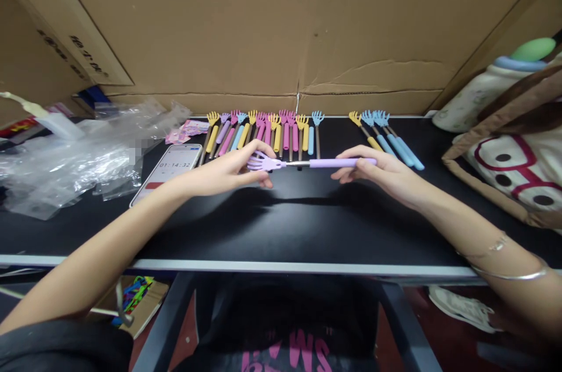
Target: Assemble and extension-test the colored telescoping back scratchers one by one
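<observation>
A purple back scratcher (307,163) with a claw head, a thin metal rod and a purple handle hangs level above the black table (281,226). My left hand (228,172) pinches its claw end. My right hand (381,170) grips the purple handle. Behind them lies a row of several scratchers (263,133) in yellow, pink, purple and blue, heads pointing away. A smaller group of a yellow and two blue scratchers (386,138) lies to the right of that row.
A phone (169,170) showing a timer lies left of my left hand. Crumpled clear plastic bags (74,155) fill the table's left side. A tote bag (513,161) and a bottle (478,94) stand at the right. Cardboard walls (285,27) close the back.
</observation>
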Motion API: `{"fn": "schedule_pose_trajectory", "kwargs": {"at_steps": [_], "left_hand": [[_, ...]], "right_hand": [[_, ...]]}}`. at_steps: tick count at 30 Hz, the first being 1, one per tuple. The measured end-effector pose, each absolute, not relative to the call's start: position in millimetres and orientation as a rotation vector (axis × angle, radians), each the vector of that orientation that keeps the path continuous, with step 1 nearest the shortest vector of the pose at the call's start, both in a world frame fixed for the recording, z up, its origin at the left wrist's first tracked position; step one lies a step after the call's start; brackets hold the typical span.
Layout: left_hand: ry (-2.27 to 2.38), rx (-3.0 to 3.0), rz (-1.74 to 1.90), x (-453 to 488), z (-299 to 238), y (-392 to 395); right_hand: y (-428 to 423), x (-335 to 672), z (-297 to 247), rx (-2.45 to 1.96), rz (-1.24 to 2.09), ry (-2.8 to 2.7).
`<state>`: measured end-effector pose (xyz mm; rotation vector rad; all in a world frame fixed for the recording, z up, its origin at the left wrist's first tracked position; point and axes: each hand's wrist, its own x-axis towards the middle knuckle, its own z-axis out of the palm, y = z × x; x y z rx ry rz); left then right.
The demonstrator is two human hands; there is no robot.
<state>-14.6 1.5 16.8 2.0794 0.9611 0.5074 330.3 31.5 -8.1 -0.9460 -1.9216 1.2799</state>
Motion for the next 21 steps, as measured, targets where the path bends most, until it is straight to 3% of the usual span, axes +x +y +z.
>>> {"fn": "schedule_pose_trajectory", "kwargs": {"at_steps": [5,13,21], "left_hand": [[1.034,2.186,0.572,-9.2,15.5,3.4],[1.528,2.716,0.61,-13.7,9.9,10.5],[1.235,3.037,0.324,-3.8,9.9,2.3]], "right_hand": [[23.8,322.4,-1.0,-0.956,1.025,-2.069],[23.3,324.4,-3.7,-1.018,0.22,-2.421],[16.6,316.6,-9.0,-0.966,-0.04,-2.693]]}}
